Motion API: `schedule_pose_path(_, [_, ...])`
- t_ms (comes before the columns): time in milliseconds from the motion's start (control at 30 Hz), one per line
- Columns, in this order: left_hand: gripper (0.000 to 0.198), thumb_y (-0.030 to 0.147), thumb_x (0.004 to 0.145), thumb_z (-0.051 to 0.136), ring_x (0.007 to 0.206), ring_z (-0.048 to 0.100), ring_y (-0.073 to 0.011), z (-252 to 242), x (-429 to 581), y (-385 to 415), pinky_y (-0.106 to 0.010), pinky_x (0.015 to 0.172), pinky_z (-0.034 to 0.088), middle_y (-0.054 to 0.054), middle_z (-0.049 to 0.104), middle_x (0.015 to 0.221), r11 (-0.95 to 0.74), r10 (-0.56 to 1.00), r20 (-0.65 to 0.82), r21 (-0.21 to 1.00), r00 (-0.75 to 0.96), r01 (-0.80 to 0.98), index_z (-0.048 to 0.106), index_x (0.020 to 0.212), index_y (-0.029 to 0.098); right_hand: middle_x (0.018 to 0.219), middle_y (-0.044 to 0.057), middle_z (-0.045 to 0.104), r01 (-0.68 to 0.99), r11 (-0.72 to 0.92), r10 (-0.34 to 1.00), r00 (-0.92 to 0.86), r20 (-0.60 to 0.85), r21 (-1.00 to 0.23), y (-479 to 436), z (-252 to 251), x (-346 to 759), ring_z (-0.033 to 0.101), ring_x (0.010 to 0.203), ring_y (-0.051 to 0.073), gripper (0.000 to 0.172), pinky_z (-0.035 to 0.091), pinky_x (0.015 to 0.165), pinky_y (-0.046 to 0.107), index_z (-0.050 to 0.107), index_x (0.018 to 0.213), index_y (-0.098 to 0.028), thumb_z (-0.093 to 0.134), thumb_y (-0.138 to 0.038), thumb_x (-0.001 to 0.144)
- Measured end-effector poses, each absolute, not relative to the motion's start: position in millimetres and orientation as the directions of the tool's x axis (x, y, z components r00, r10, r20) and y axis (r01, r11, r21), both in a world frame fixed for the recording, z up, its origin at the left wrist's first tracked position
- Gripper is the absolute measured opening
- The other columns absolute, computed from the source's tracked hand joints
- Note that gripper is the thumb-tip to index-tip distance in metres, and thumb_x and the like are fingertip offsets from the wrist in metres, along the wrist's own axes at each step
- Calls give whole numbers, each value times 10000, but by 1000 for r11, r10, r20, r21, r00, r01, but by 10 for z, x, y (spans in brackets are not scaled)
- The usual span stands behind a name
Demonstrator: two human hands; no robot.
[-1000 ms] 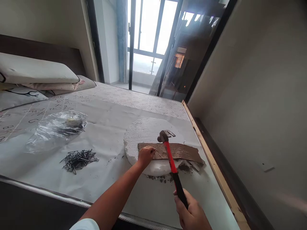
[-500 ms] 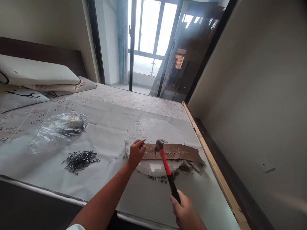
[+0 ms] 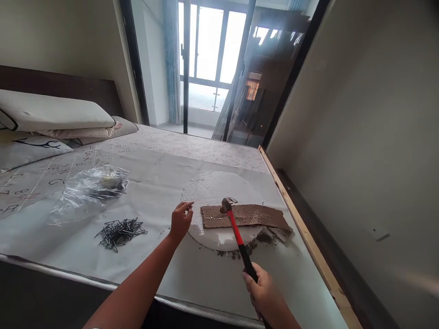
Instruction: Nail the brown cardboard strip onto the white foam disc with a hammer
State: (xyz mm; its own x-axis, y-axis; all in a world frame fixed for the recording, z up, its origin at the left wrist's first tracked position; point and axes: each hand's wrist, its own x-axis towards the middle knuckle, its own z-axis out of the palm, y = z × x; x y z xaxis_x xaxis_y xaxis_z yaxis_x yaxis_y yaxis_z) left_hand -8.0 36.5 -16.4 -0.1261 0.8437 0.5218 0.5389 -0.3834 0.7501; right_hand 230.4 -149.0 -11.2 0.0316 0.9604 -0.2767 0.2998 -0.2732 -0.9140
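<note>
My right hand (image 3: pixel 263 292) grips the black end of a red-handled claw hammer (image 3: pixel 236 235). The hammer's head rests on a brown strip of board (image 3: pixel 254 216) dotted with nail heads. The strip lies across a round white foam disc (image 3: pixel 212 189) on the bed. My left hand (image 3: pixel 180 220) hovers at the disc's left edge, thumb and fingers loosely pinched, clear of the strip; whether it holds a nail is too small to see. A pile of dark nails (image 3: pixel 120 230) lies to its left.
A clear plastic bag (image 3: pixel 92 189) with more nails lies beyond the pile. Pillows (image 3: pixel 51 114) lie stacked at the headboard on the left. A wooden bed rail (image 3: pixel 302 228) runs along the right, close to the wall. Brown crumbs litter the sheet by the disc.
The hammer came down onto the strip and stays there. My left hand let go of the strip and drew back left, off the disc. The camera view tilted slightly down.
</note>
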Motion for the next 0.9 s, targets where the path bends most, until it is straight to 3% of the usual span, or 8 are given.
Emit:
schedule_pose_path(133, [292, 254, 783, 437, 835, 597, -170, -106, -264, 363, -273, 677, 492, -53, 649, 930, -313, 834, 486, 808, -263, 499, 676, 932, 181, 601, -24, 460, 612, -42, 990, -80, -115, -789, -1534, -88, 2349, 435, 539, 130, 180, 324, 509, 226, 565, 888, -171, 440, -269, 803])
schedule_pose_path(267, [307, 276, 767, 439, 913, 598, -196, -71, -494, 388, -312, 781, 488, -61, 652, 956, -256, 808, 439, 863, -394, 436, 660, 953, 170, 762, 38, 624, 808, 90, 974, -193, -119, -582, -1593, -148, 2302, 574, 701, 181, 223, 338, 584, 233, 587, 922, -189, 461, -156, 740])
schedule_pose_path(400, [307, 287, 759, 453, 887, 610, -192, -43, -600, 351, -322, 811, 483, -66, 660, 960, -224, 804, 386, 901, -452, 372, 649, 959, 161, 860, 60, 697, 910, 226, 945, -292, -150, -348, -1572, -304, 2199, 637, 777, 221, 328, 315, 593, 257, 600, 932, -194, 468, -73, 657])
schedule_pose_path(567, [268, 231, 757, 439, 871, 611, -188, -57, -381, 114, -303, 744, 510, -66, 650, 954, -338, 846, 486, 808, -221, 483, 665, 892, 177, 857, 70, 707, 923, 318, 918, -357, -175, -215, -1511, -511, 2130, 661, 798, 231, 300, 327, 603, 268, 598, 888, -182, 473, -59, 646])
schedule_pose_path(667, [273, 177, 752, 447, 955, 606, -198, -148, -166, -26, -335, 845, 497, -62, 653, 1015, -409, 855, 516, 722, -42, 558, 664, 916, 193, 850, 72, 705, 922, 351, 909, -377, -175, -165, -1452, -602, 2147, 665, 783, 233, 267, 346, 597, 265, 593, 895, -180, 482, -78, 675])
schedule_pose_path(800, [310, 123, 749, 465, 1021, 589, -207, -305, -10, -66, -365, 916, 466, -62, 644, 1085, -454, 863, 479, 598, 160, 661, 655, 983, 196, 869, 71, 701, 914, 381, 899, -402, -172, -143, -1304, -685, 2235, 658, 788, 250, 177, 388, 612, 271, 598, 913, -190, 543, -230, 750])
schedule_pose_path(900, [295, 107, 750, 481, 1039, 578, -210, -378, 5, -14, -377, 949, 443, -71, 640, 1080, -426, 885, 414, 530, 215, 733, 656, 974, 182, 884, 65, 696, 919, 369, 905, -389, -170, -138, -1179, -732, 2315, 648, 806, 257, 233, 420, 647, 285, 612, 934, -195, 615, -310, 732])
